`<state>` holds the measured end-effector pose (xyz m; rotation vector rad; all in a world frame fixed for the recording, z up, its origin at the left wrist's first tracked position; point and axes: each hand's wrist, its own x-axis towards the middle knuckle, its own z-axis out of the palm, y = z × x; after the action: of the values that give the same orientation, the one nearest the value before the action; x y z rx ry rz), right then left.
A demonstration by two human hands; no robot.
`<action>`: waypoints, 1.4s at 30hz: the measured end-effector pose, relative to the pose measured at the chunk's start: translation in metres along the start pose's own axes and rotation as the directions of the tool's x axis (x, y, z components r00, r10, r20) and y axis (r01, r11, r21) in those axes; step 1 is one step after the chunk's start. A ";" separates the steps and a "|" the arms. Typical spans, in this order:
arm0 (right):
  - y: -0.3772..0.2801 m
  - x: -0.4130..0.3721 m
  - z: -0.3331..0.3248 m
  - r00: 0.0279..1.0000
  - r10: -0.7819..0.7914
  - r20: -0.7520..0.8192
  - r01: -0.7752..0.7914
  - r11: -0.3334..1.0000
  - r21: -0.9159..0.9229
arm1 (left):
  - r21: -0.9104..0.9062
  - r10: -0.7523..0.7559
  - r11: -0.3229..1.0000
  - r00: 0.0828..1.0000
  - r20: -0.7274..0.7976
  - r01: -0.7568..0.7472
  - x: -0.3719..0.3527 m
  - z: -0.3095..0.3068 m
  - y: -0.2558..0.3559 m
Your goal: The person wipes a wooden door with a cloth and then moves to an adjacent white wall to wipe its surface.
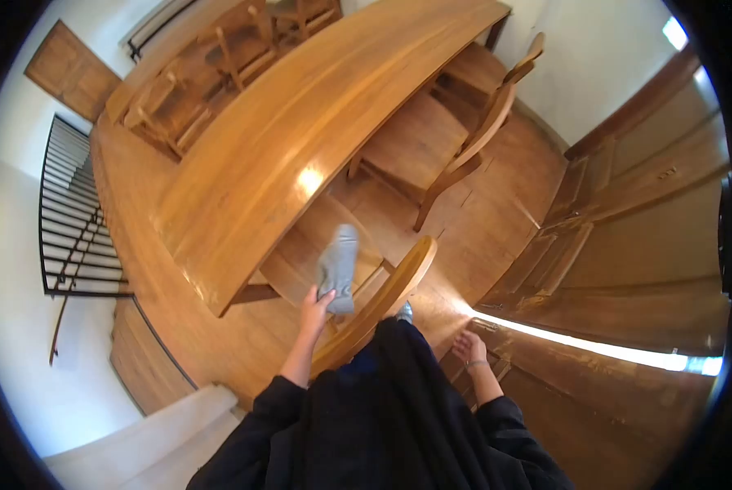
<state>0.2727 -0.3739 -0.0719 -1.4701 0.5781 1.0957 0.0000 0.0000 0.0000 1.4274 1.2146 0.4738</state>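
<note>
My left hand [317,307] is closed on the lower end of a grey cloth [338,268], which looks folded and extends up over a wooden chair seat [292,255]. The curved chair back [400,282] stands just to the right of the cloth, close in front of my body. My right hand [469,348] hangs low on the right with its fingers loosely apart and nothing in them. Nearest to it are the dark wooden doors [545,392], where a bright gap of light shows.
A long wooden table [300,131] runs from front left to the back wall. Another wooden chair [423,147] is tucked along its right side. More chairs [239,61] stand beyond it. At the left are a black metal railing [72,212] and a pale ledge [166,433].
</note>
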 end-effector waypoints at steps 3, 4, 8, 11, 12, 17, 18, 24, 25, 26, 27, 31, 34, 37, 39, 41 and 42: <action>0.024 -0.074 -0.031 0.995 0.004 -0.099 0.003 0.998 0.068 | -0.229 -0.097 0.970 0.994 -0.060 0.080 -0.063 -0.024 0.071; 0.024 -0.081 -0.032 0.993 -0.006 -0.117 0.018 0.995 0.103 | -0.246 -0.149 0.960 0.988 -0.039 0.135 -0.070 -0.030 0.095; -0.007 -0.109 -0.048 0.972 -0.180 -0.148 0.204 0.966 0.162 | -0.275 0.006 0.961 0.997 0.079 0.016 -0.073 -0.004 0.124; -0.049 -0.132 -0.040 0.937 -0.328 -0.123 0.347 0.919 0.189 | -0.210 0.145 0.973 0.959 0.245 -0.093 -0.074 0.039 0.159; -0.066 -0.139 -0.040 0.922 -0.370 -0.111 0.385 0.904 0.184 | -0.187 0.176 0.975 0.934 0.311 -0.121 -0.077 0.058 0.174; -0.149 -0.194 -0.027 0.599 -0.777 -0.192 0.771 0.625 -0.123 | -0.173 0.222 0.974 0.733 0.643 -0.143 -0.113 0.185 0.245; -0.162 -0.200 -0.027 0.436 -0.877 -0.202 0.831 0.478 -0.283 | -0.198 0.252 0.968 0.659 0.709 -0.156 -0.120 0.209 0.258; -0.256 -0.297 -0.046 -0.257 -0.925 -0.281 0.654 0.048 -0.755 | -0.320 0.377 0.925 0.383 0.843 -0.207 -0.159 0.303 0.326; -0.264 -0.305 -0.053 -0.299 -0.907 -0.296 0.649 0.033 -0.760 | -0.342 0.393 0.919 0.398 0.829 -0.194 -0.159 0.314 0.329; -0.271 -0.312 -0.060 -0.343 -0.888 -0.305 0.639 0.017 -0.769 | -0.368 0.409 0.913 0.411 0.815 -0.177 -0.158 0.324 0.330; -0.276 -0.320 -0.067 -0.384 -0.869 -0.312 0.626 0.003 -0.780 | -0.392 0.420 0.906 0.426 0.801 -0.156 -0.158 0.333 0.332; -0.282 -0.330 -0.087 -0.446 -0.789 -0.422 0.697 -0.011 -0.717 | -0.482 0.446 0.875 0.463 0.766 -0.046 -0.145 0.357 0.333; -0.285 -0.340 -0.097 -0.280 -0.805 -0.523 0.809 0.096 -0.580 | -0.486 0.445 0.873 0.462 0.767 -0.036 -0.130 0.373 0.336; -0.283 -0.346 -0.116 -0.173 -0.826 -0.537 0.769 0.227 -0.597 | -0.518 0.489 0.854 0.405 0.772 -0.045 -0.120 0.400 0.345; -0.286 -0.338 -0.123 -0.229 -0.805 -0.546 0.711 0.245 -0.659 | -0.514 0.505 0.855 0.334 0.796 -0.068 -0.122 0.416 0.361; -0.291 -0.335 -0.127 -0.200 -0.804 -0.560 0.669 0.306 -0.678 | -0.507 0.507 0.859 0.257 0.823 -0.069 -0.141 0.431 0.390; -0.293 -0.331 -0.128 -0.171 -0.794 -0.583 0.629 0.367 -0.685 | -0.517 0.518 0.854 0.201 0.831 -0.060 -0.151 0.439 0.404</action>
<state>0.4126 -0.5051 0.3464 -2.0500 0.1779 -0.8166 0.4685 -0.2680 0.2953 1.2147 -0.2324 -0.0144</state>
